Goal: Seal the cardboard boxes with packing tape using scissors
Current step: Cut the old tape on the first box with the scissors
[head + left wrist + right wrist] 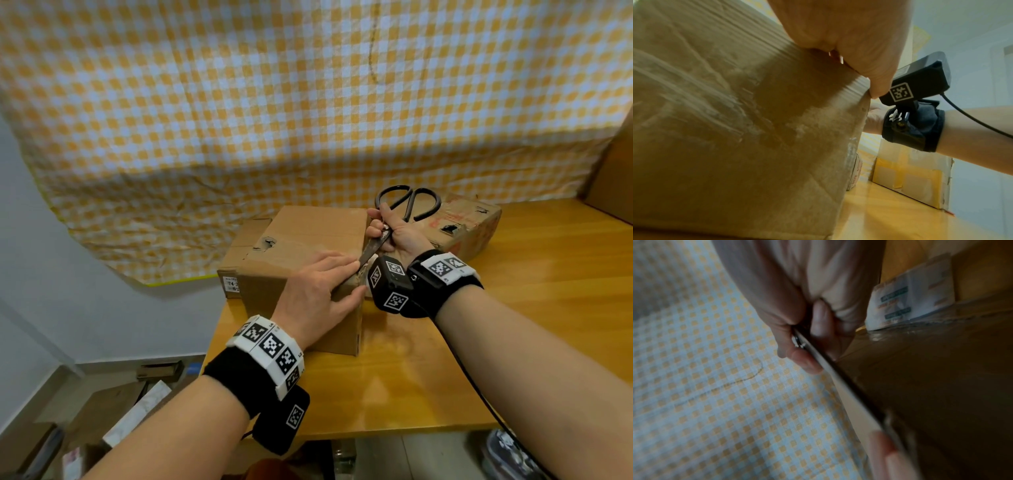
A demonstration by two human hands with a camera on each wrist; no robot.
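Head view: right hand point(394, 231) has its grip curled round the black scissors point(400, 212) near the pivot, blades closed, tip at the cardboard box point(308, 236) corner; left hand point(318, 294) lies flat, fingers straight, on that box on the worktop point(479, 342).

On the wooden table point(428, 370): three cardboard boxes point(301, 260) close together, a fourth point(613, 178) at its far right edge. One pair of scissors point(394, 219). Two hands point(318, 294) above the table.
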